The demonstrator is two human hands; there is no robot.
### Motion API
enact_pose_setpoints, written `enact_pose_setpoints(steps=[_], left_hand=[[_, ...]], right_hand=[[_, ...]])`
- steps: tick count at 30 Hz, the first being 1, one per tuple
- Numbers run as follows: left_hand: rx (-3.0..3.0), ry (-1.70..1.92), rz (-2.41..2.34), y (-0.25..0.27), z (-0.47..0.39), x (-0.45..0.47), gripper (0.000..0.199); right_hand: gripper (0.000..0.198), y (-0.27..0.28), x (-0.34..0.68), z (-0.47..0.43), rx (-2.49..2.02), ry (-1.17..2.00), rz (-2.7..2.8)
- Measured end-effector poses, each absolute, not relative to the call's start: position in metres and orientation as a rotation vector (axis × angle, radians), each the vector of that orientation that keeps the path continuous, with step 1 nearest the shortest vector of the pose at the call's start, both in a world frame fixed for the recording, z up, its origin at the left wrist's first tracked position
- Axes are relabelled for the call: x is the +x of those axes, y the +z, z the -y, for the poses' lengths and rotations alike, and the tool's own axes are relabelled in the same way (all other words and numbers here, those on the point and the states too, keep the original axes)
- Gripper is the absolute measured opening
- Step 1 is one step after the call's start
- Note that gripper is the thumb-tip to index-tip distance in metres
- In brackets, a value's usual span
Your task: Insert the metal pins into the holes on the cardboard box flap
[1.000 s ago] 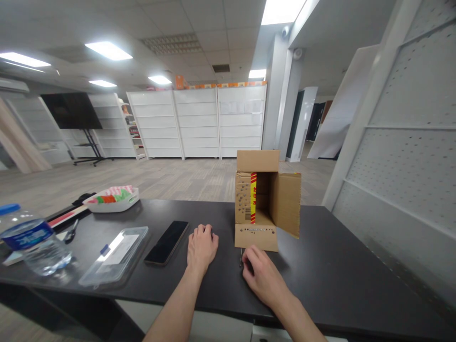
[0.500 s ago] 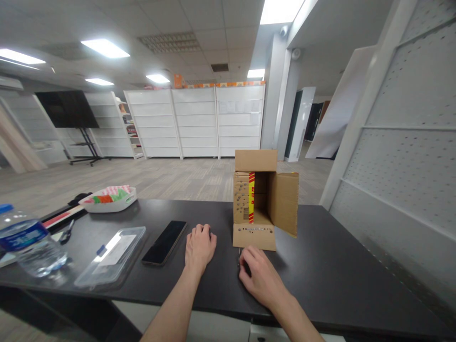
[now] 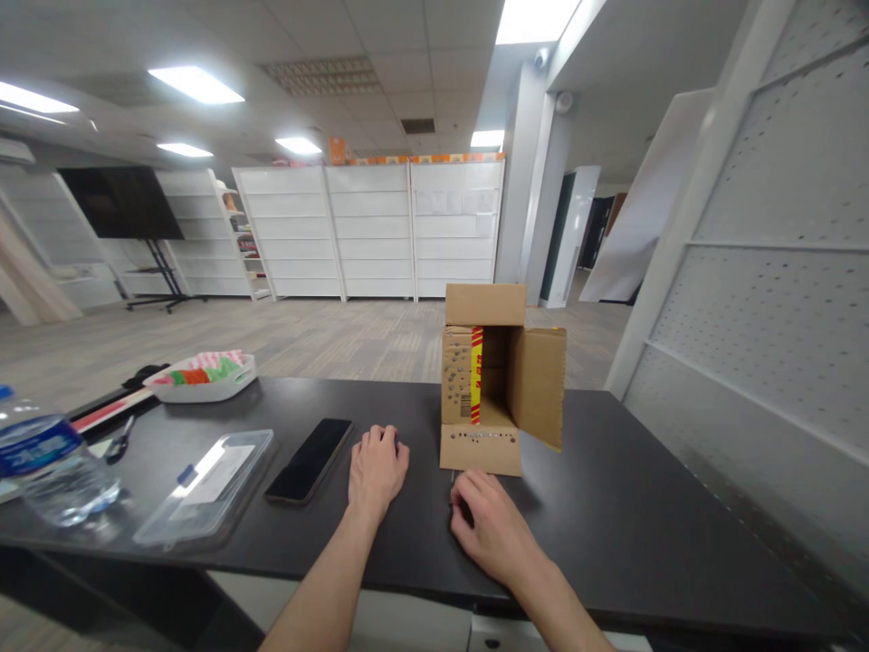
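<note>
On the dark table an open cardboard box point(image 3: 481, 449) faces me with its flaps spread. Its left flap carries dark round spots and a yellow and red tape strip, and its lower flap has a row of small holes or studs. My right hand point(image 3: 485, 518) is just in front of the lower flap, fingers curled in a pinch; a thin, narrow end of something sticks out by the fingertips. Left of the box, my left hand point(image 3: 377, 466) rests with fingers bent down on the table, a small dark bit showing by its fingertips. A black phone point(image 3: 310, 460) lies beside it.
Left of the phone lies a clear plastic case point(image 3: 207, 489) with a white label. Further left are a water bottle point(image 3: 58, 462), scissors point(image 3: 120, 440) and a white basket point(image 3: 202, 389) of colourful cloth. A perforated panel point(image 3: 767, 362) stands along the right side.
The view has shifted slightly, so everything sits a little further left. Both hands keep nearly the same pose and place beside the box.
</note>
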State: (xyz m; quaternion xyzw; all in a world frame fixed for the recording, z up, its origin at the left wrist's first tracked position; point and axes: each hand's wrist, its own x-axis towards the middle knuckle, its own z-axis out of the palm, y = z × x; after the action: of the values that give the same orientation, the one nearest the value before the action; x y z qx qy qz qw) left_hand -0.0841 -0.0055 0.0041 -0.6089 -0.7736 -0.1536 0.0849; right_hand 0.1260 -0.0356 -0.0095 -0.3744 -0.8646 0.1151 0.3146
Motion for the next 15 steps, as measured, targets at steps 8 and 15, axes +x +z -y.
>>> enact_pose_setpoints(steps=[8,15], left_hand=[[-1.818,-0.454,2.321,0.0050,0.0058,-0.0832,0.029],[-1.816,-0.452,2.313,0.0049,0.0060,-0.0831,0.028]], right_hand=[[0.019,-0.0091,0.1253,0.0334,-0.963,0.346,2.295],[0.019,-0.0098,0.1258,0.0349,-0.945,0.370,2.309]])
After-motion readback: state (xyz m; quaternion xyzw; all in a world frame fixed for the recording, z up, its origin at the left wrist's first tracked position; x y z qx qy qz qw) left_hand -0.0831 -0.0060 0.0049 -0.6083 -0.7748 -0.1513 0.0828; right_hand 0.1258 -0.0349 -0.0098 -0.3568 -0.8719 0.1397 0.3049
